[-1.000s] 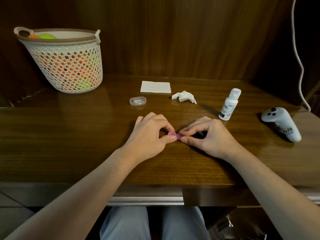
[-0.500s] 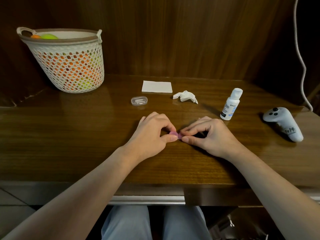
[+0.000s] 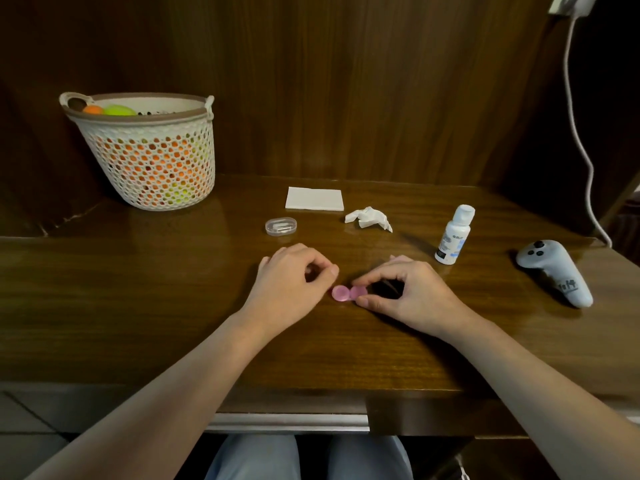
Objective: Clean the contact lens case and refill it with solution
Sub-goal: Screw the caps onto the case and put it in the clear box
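Note:
A small pink contact lens case (image 3: pixel 348 293) lies on the wooden table (image 3: pixel 138 306) between my hands. Its left lid is flipped open and lies flat. My right hand (image 3: pixel 412 292) pinches the right part of the case between thumb and forefinger. My left hand (image 3: pixel 294 285) rests just left of the open lid with its fingers curled and nothing in them. A white solution bottle (image 3: pixel 453 235) with its cap on stands upright behind my right hand.
A crumpled tissue (image 3: pixel 369 218), a folded white tissue (image 3: pixel 314 199) and a small clear plastic case (image 3: pixel 281 226) lie behind my hands. A white mesh basket (image 3: pixel 149 150) stands far left. A grey controller (image 3: pixel 554 271) lies at the right, with a white cable (image 3: pixel 581 133) hanging behind it.
Both hands were pinching the closed pink case. Now its left lid lies open, and my left hand has let go and drawn slightly left.

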A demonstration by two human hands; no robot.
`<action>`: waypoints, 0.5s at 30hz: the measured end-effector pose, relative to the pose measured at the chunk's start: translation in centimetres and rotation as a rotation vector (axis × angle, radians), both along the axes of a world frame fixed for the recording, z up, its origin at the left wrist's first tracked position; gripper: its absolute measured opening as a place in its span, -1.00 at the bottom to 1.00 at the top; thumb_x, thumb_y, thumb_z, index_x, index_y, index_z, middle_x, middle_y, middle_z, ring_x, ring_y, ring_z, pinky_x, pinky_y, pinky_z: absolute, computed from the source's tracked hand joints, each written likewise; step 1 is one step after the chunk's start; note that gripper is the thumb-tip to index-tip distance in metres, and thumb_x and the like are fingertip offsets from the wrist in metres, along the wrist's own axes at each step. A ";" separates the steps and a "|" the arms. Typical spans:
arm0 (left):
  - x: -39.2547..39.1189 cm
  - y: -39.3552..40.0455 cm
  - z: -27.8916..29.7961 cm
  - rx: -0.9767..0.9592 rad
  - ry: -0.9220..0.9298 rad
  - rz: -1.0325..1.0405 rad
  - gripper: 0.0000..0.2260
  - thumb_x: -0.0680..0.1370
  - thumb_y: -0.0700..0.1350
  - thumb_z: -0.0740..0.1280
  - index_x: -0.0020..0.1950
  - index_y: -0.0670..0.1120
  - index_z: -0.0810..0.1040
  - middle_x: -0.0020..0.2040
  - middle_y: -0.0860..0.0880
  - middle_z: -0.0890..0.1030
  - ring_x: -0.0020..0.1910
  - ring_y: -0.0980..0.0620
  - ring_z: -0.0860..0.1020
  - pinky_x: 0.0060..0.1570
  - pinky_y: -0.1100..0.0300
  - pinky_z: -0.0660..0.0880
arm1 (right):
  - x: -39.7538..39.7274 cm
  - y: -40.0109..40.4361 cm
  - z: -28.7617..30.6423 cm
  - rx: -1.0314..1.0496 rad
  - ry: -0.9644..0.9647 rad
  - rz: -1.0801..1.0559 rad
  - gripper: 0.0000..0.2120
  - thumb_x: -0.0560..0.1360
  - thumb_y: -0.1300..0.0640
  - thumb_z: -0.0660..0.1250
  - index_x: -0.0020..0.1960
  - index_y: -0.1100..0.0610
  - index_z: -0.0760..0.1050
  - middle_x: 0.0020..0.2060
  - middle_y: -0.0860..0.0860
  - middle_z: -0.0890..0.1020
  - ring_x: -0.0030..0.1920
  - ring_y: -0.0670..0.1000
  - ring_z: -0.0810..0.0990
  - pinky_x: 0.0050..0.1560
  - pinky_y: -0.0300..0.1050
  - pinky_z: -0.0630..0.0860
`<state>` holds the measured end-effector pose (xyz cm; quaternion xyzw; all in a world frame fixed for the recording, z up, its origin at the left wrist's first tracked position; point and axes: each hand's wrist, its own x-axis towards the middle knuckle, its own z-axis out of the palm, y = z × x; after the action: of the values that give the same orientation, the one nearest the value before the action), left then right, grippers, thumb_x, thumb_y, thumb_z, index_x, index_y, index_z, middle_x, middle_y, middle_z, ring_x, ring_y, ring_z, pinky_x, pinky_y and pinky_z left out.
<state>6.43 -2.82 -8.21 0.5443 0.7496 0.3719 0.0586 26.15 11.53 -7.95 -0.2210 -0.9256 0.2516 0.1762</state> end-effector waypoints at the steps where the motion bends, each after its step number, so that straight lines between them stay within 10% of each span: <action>1: -0.7 -0.1 0.2 0.017 -0.001 0.032 -0.86 0.64 0.18 0.35 0.03 0.17 0.65 0.05 0.25 0.60 0.13 0.22 0.53 0.42 -0.16 0.38 | -0.3 -0.1 0.1 0.009 -0.014 0.008 -0.67 0.46 -0.25 0.52 0.20 -0.23 0.70 0.09 -0.35 0.70 0.25 -0.23 0.54 0.42 -0.01 0.39; 4: -3.3 0.0 0.6 0.078 -0.038 0.143 -0.85 0.65 0.15 0.35 0.00 0.13 0.63 0.02 0.20 0.59 0.09 0.16 0.55 0.28 -0.12 0.54 | -1.5 0.2 0.7 0.056 -0.029 0.030 -0.45 0.42 -0.51 0.36 0.30 -0.26 0.62 0.10 -0.48 0.58 0.25 -0.35 0.47 0.43 -0.03 0.36; 10: -8.9 3.1 0.6 0.055 -0.051 0.342 -0.68 0.66 0.05 0.38 0.41 0.09 0.52 0.35 0.04 0.54 0.39 -0.03 0.46 0.43 -0.09 0.45 | -7.2 3.2 2.3 0.070 0.039 -0.016 -0.67 0.64 -0.15 0.40 0.40 -0.20 0.58 0.17 -0.39 0.57 0.17 -0.40 0.50 0.11 -0.39 0.40; 15: -10.8 5.5 -0.1 -0.217 0.004 0.244 -0.46 0.65 0.16 0.37 0.62 0.16 0.36 0.56 0.05 0.43 0.57 -0.10 0.23 0.50 -0.22 0.18 | -12.0 4.5 2.2 0.068 -0.008 -0.007 -0.60 0.63 -0.14 0.42 0.45 -0.17 0.54 0.30 -0.22 0.61 0.24 -0.21 0.54 0.15 -0.25 0.45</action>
<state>-4.37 2.63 -8.31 0.4403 0.8461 0.2922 0.0699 14.14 16.08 -5.70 -0.2190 -0.9336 0.2186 0.1805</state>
